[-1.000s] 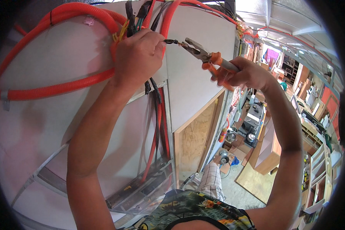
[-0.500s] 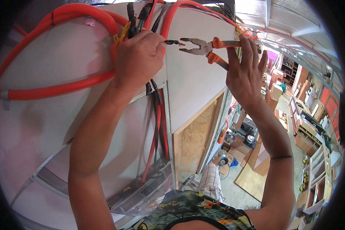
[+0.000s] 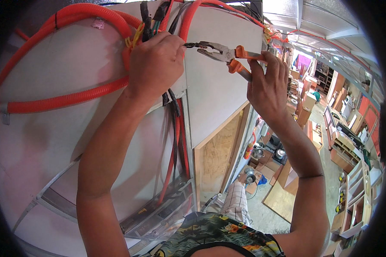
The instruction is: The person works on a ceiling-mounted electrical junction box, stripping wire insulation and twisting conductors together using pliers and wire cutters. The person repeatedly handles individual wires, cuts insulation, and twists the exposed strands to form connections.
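Note:
My left hand is closed around a black wire, whose end sticks out to the right past my fingertips. In my right hand is a pair of pliers with orange handles, my fingers wrapped about the grips. The jaws are spread and point left, and the upper jaw is level with the wire's tip. Whether metal touches wire I cannot tell. Behind and above my left hand rise several taped black cables and yellow wires.
Orange corrugated conduits loop across the white wall panel. Black and red cables run down below my left wrist. A wooden door panel stands at centre. Below right, a workshop floor holds pots, boards and wooden cabinets.
The pliers have shifted slightly left and tilted, bringing their jaws to the wire's end. My right fingers have closed further round the handles. My left hand has stayed nearly still.

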Available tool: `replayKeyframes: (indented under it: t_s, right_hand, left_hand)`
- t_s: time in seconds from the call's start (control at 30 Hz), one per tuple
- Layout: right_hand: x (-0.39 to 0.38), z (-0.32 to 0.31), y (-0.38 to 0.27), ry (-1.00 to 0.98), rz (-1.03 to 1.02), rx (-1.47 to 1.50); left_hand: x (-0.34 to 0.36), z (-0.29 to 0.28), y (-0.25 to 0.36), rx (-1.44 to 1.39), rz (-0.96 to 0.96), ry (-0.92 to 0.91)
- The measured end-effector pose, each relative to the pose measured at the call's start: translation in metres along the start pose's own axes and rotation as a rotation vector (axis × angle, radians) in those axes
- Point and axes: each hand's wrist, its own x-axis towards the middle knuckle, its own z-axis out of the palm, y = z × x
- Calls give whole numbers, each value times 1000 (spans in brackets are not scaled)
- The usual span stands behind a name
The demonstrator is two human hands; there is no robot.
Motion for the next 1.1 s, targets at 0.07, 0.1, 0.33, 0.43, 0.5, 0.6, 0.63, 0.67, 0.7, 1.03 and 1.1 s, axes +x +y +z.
replayKeyframes:
  t_s: [0.07, 0.1, 0.33, 0.43, 0.5, 0.6, 0.63, 0.67, 0.7, 1.03, 1.1]
  right_hand:
    - [-2, 0, -2, -37, 23, 52]
    - [-3, 0, -3, -58, 30, 74]
    - [4, -7, 8, -311, 113, 482]
    - [20, -13, 29, -658, 213, 787]
    - [36, -9, 47, -952, 296, 1035]
    - [54, 11, 68, -1306, 325, 1402]
    - [57, 21, 73, -1396, 326, 1604]
    - [59, 33, 73, -1495, 349, 1796]
    - [58, 43, 72, -1586, 379, 1902]
    - [41, -18, 67, -1080, 313, 927]
    - [17, -19, 44, -583, 151, 474]
  left_hand:
    - [0, -1, 1, 13, -10, -16]
    - [0, -1, 1, 31, -1, -24]
    - [-2, 2, -4, 36, 77, 7]
    - [-3, 4, -7, 9, 109, 47]
    - [-4, 4, -8, -23, 115, 56]
    - [-5, 2, -10, -75, 108, 45]
    - [-6, 1, -10, -84, 101, 34]
    - [-7, -1, -10, -93, 92, 22]
    - [-7, -2, -10, -93, 93, 20]
    - [-2, 0, -6, -90, 12, 43]
    - [-2, 1, -5, -77, -4, 46]
